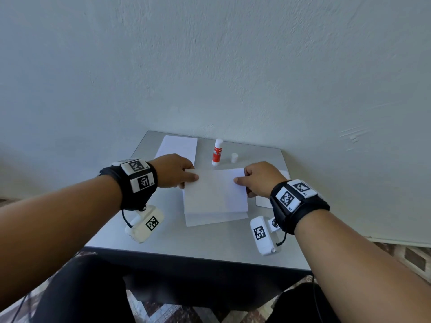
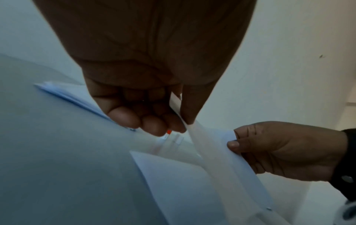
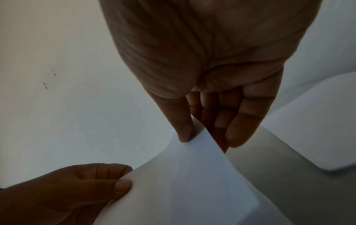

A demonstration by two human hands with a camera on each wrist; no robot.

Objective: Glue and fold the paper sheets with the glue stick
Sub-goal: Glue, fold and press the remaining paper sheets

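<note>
Left hand (image 1: pixel 173 170), right hand (image 1: pixel 261 179) pinch paper sheet (image 1: pixel 214 192); glue stick (image 1: pixel 217 152) uncapped.

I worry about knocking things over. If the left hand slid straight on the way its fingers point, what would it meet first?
Probably the right hand, which pinches the opposite edge of the same paper sheet. The glue stick stands farther back, seemingly off that line.

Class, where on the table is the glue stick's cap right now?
In the head view the cap stands near the table's far edge, just right of the glue stick.
</note>
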